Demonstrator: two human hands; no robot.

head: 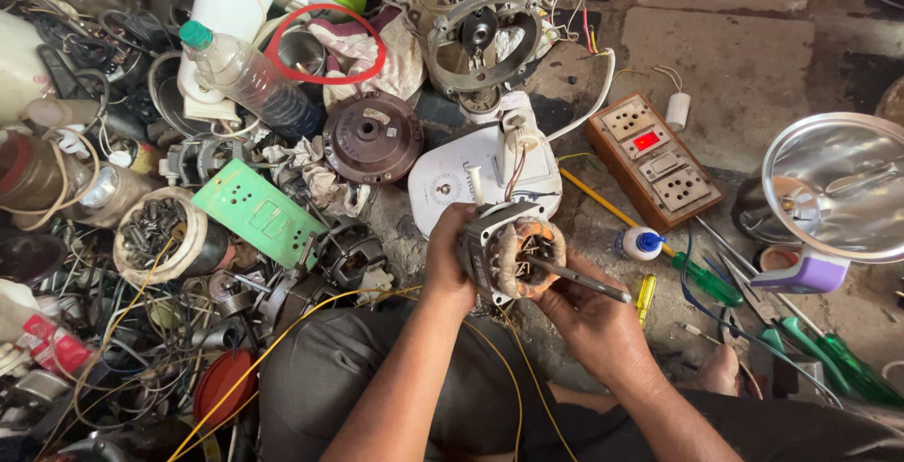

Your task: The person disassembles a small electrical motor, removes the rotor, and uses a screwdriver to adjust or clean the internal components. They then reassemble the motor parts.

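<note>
Two hands (450, 259) (589, 316), one motor stator (513, 255)

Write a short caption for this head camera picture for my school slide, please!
Both hands hold a small motor stator: left hand grips its side, right hand holds a metal rod at its copper windings.

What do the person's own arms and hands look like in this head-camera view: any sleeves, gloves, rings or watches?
Both forearms are bare, with no sleeves in view. The left hand and the right hand wear no gloves, and no rings, watch or wristbands show. Neither hand carries any visible markings or bandages.
</note>
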